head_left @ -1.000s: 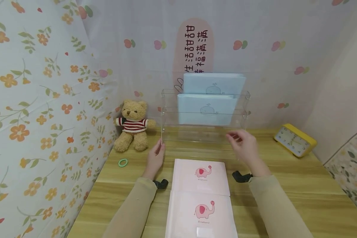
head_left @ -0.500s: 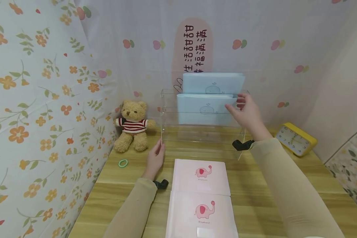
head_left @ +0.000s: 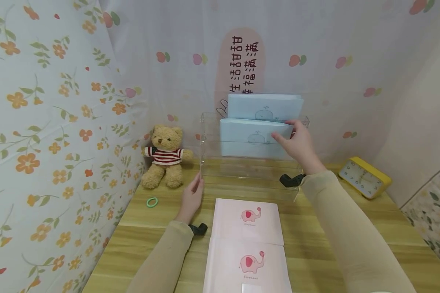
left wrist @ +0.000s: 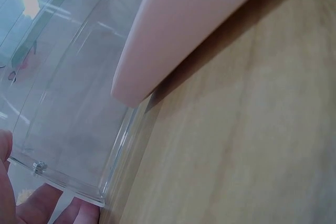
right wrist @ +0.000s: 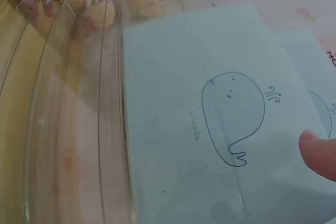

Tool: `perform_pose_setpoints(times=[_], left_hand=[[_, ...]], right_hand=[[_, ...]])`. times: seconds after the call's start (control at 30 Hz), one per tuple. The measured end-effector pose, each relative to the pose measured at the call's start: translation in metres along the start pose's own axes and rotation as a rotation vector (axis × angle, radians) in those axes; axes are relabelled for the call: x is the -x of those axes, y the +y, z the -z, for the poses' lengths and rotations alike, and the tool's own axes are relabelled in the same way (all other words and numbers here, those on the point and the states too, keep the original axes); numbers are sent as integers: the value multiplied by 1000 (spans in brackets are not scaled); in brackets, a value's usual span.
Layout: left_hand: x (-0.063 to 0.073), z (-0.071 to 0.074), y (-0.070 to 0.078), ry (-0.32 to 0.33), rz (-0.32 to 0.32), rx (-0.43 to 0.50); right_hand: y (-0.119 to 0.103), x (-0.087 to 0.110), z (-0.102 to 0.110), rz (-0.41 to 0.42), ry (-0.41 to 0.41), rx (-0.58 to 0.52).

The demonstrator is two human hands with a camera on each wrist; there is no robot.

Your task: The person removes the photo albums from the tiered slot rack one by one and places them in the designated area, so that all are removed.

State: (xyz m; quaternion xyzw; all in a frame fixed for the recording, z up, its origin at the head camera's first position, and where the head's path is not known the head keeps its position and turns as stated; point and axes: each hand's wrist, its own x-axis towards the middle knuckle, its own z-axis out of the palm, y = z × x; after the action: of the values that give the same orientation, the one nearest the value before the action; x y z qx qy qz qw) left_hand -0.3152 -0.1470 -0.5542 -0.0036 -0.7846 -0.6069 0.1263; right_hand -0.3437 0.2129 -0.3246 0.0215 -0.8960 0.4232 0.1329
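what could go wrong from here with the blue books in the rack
The right hand pinches the front blue book near one top corner, so it might tilt or catch on the rack if lifted.

The rear blue book stands close behind those fingers, so it could get knocked or dragged along.

The left hand holds the clear rack only at its left edge, so the other end might shift under a pull.
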Motion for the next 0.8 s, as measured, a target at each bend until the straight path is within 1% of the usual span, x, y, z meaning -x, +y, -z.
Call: perform_pose_setpoints(times=[0.1,0.2,0.37,0.43,0.6,0.73,0.8], left_hand=[[2,1,0,-4,-1,-10],[2,1,0,-9,6,-8],[1,1,0,-7,19,-2],[1,2,1,-6,19,4],[0,2,2,-7,10,4],[1,2,3,-1,-1,-1],[2,2,3,-4,-5,11]], right_hand=[[-4,-3,0,14,2,25],[-10,-8,0,16,-15,35],[-21,-13,-2,66,-39,61],[-24,-15,-2,72,-46,73],[-26,-17,-2,47,-90,67],[-24,-19,-2,9,-125,29],[-23,-20,-4,-1,-121,2]])
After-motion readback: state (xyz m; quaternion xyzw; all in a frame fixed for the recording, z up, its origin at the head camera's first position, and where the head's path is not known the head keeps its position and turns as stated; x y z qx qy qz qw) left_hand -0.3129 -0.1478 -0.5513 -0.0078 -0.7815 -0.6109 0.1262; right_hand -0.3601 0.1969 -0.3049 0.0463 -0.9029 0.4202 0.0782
